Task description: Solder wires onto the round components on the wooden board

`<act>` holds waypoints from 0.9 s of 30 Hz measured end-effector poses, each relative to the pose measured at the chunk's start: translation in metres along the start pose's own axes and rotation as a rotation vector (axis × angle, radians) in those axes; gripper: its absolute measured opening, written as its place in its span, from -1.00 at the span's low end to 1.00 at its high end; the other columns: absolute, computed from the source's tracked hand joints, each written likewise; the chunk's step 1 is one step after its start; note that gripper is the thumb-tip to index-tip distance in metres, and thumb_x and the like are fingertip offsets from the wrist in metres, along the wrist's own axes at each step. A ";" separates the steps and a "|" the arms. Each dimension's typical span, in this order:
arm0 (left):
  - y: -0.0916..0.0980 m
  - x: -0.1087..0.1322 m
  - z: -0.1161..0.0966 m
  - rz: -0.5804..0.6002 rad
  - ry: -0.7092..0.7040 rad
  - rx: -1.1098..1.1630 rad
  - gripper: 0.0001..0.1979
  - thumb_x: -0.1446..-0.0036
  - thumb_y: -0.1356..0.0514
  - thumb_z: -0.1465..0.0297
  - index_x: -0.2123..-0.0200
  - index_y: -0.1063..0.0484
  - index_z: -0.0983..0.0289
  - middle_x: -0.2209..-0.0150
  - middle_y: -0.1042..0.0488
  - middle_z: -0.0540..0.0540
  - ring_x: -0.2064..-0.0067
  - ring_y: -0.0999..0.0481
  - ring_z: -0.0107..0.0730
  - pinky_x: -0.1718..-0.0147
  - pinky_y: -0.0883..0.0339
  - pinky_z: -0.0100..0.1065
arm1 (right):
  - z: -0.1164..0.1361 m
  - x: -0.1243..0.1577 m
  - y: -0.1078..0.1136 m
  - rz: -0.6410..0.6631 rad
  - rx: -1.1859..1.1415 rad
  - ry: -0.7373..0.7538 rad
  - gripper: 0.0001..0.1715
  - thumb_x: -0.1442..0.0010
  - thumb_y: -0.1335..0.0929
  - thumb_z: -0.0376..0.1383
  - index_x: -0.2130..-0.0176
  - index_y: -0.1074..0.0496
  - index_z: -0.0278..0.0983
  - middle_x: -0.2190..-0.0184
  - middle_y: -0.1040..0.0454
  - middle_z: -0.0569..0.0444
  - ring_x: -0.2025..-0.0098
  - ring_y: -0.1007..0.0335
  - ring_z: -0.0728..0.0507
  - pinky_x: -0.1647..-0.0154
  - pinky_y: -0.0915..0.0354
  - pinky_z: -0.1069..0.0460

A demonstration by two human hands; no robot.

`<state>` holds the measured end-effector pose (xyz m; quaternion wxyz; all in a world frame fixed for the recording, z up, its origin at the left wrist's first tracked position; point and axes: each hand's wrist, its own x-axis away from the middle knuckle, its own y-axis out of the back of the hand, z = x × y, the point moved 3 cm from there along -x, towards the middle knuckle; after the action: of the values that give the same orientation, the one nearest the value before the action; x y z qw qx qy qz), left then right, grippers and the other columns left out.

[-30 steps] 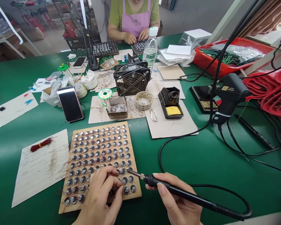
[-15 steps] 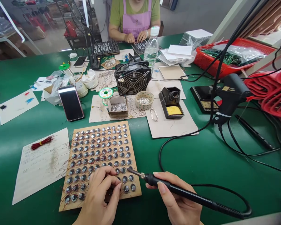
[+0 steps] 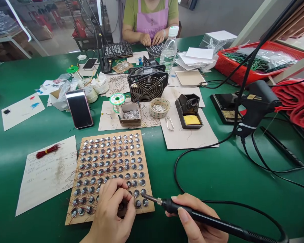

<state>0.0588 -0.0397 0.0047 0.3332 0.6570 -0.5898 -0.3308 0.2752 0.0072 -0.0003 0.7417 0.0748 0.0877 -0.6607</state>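
Observation:
A wooden board (image 3: pixel 105 216) lies on the green table in front of me, its holes filled with several small round metal parts (image 3: pixel 108 162) trailing thin red wires. My left hand (image 3: pixel 111 211) rests on the board's near right part, fingers curled in a pinch over a part that they hide. My right hand (image 3: pixel 196 221) grips a black soldering iron (image 3: pixel 205 219); its tip (image 3: pixel 144 195) touches the board's lower right rows, just right of my left fingers. The iron's black cord (image 3: pixel 243 204) loops away to the right.
Beyond the board stand a phone (image 3: pixel 79 108), a solder spool (image 3: pixel 117 99), a small box of metal bits (image 3: pixel 129 114), a tape ring (image 3: pixel 159 108), a black fan (image 3: pixel 147 86), an iron stand with yellow sponge (image 3: pixel 190 113) and a water bottle (image 3: pixel 169 50). A red wire bundle (image 3: pixel 47 151) lies on paper at left. A person in a pink apron (image 3: pixel 150 20) works opposite.
The view has shifted a little. The iron's tip has moved down the board by about a row, nearer to my left fingers. My left hand keeps its pinch.

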 end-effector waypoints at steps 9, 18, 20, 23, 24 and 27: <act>-0.002 -0.001 0.002 0.041 0.025 -0.009 -0.87 -0.21 -0.12 0.51 0.38 -0.32 0.20 0.15 -0.38 0.13 0.08 -0.40 -0.14 0.19 -0.38 -0.19 | -0.007 0.002 -0.004 0.025 0.027 -0.017 -0.70 -0.27 -0.39 -0.48 0.08 -0.59 -0.17 0.30 -0.59 0.09 0.48 -0.61 -0.06 0.44 -0.54 0.09; 0.000 -0.001 0.002 0.057 0.025 -0.003 -0.88 -0.22 -0.12 0.51 0.37 -0.32 0.20 0.14 -0.37 0.13 0.08 -0.39 -0.16 0.19 -0.37 -0.21 | -0.005 0.002 -0.006 0.062 0.050 0.007 -0.67 -0.26 -0.38 -0.49 0.05 -0.57 -0.16 0.31 -0.60 0.12 0.47 -0.62 -0.04 0.40 -0.52 0.11; -0.001 -0.001 0.001 0.056 0.024 -0.003 -0.88 -0.22 -0.12 0.51 0.37 -0.32 0.20 0.14 -0.37 0.13 0.08 -0.38 -0.16 0.19 -0.37 -0.21 | -0.005 0.001 -0.005 0.072 0.058 0.012 -0.66 -0.26 -0.38 -0.50 0.05 -0.57 -0.16 0.30 -0.61 0.12 0.47 -0.63 -0.04 0.39 -0.53 0.11; -0.001 -0.002 0.001 0.051 0.019 -0.003 -0.88 -0.21 -0.12 0.51 0.37 -0.31 0.20 0.15 -0.36 0.13 0.08 -0.38 -0.16 0.19 -0.36 -0.20 | -0.005 0.000 -0.004 0.080 0.068 0.015 -0.66 -0.25 -0.38 -0.50 0.05 -0.57 -0.17 0.30 -0.61 0.12 0.47 -0.63 -0.04 0.39 -0.53 0.11; -0.001 -0.002 0.001 0.053 0.020 -0.001 -0.88 -0.21 -0.12 0.51 0.37 -0.31 0.20 0.15 -0.36 0.13 0.09 -0.38 -0.16 0.20 -0.36 -0.20 | -0.005 -0.001 -0.005 0.079 0.070 0.016 -0.66 -0.25 -0.38 -0.50 0.05 -0.57 -0.17 0.30 -0.61 0.12 0.47 -0.62 -0.04 0.39 -0.53 0.12; -0.001 -0.002 0.002 0.056 0.026 0.007 -0.87 -0.22 -0.12 0.52 0.37 -0.30 0.20 0.15 -0.37 0.13 0.08 -0.38 -0.16 0.19 -0.36 -0.20 | -0.004 -0.002 -0.007 0.070 0.066 0.009 -0.68 -0.25 -0.39 -0.49 0.06 -0.58 -0.17 0.32 -0.61 0.11 0.47 -0.63 -0.05 0.39 -0.53 0.12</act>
<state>0.0576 -0.0378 0.0028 0.3478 0.6456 -0.6048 -0.3105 0.2684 0.0090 -0.0041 0.7610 0.1052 0.0662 -0.6367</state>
